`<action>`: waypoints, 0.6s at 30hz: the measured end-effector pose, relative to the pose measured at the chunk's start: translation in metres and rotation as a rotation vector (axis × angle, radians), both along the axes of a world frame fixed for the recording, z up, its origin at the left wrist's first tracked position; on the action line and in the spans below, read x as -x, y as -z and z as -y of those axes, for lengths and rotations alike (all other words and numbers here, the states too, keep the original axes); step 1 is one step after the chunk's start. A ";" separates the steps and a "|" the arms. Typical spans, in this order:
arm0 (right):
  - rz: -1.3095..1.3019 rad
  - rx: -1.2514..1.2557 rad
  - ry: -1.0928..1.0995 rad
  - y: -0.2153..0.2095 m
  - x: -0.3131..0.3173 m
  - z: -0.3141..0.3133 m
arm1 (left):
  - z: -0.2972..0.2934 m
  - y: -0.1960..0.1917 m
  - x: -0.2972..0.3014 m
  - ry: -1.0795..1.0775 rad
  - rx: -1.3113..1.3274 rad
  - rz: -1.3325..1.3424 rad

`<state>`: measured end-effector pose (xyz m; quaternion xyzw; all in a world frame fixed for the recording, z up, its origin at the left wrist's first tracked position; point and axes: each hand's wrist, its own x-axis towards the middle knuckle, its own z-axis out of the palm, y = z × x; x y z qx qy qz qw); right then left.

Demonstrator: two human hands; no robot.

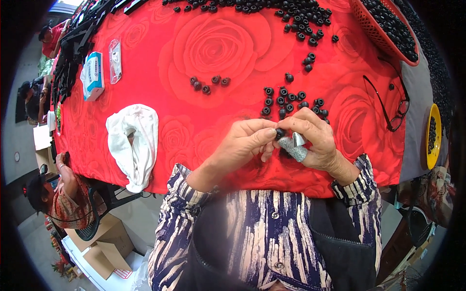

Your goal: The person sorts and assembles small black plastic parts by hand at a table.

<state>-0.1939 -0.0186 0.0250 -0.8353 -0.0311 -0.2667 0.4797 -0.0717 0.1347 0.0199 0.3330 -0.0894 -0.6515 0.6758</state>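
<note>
A small round black part (pixel 280 134) is pinched between my two hands, above the near side of the red tablecloth (pixel 189 160). My left hand (pixel 246 140) is closed, thumb and forefinger at the left side of the part. My right hand (pixel 314 138) is closed at its right side, with grey wrapping (pixel 294 149) around its thumb and a silvery piece beside it. Just beyond my hands lies a loose cluster of similar black parts (pixel 280 100) with round holes. A smaller group of them (pixel 206 89) rests farther to the left.
More black parts (pixel 301 29) spread along the far side, near a full red basket (pixel 371 29). Eyeglasses (pixel 391 123) and a yellow dish (pixel 438 140) are at right. At left lie a white cloth (pixel 145 145), a tissue pack (pixel 92 77) and a clear packet (pixel 115 60). Other people sit nearby.
</note>
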 end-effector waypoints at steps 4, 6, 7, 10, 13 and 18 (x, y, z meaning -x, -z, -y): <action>-0.031 0.025 -0.015 -0.001 0.001 0.001 | 0.000 0.004 0.001 0.035 -0.080 -0.049; -0.050 0.021 -0.023 -0.001 0.001 0.001 | 0.000 0.010 0.001 0.040 -0.079 -0.073; -0.058 0.022 -0.021 -0.001 0.001 0.001 | 0.000 0.011 0.002 0.044 -0.078 -0.092; -0.060 0.032 -0.016 -0.002 0.001 0.000 | 0.000 0.005 0.002 0.038 -0.109 -0.079; -0.013 0.045 -0.002 0.000 0.001 -0.002 | 0.000 0.001 0.003 0.052 -0.089 -0.077; 0.041 0.085 0.000 0.002 0.000 -0.003 | 0.001 0.004 0.003 0.040 -0.073 -0.030</action>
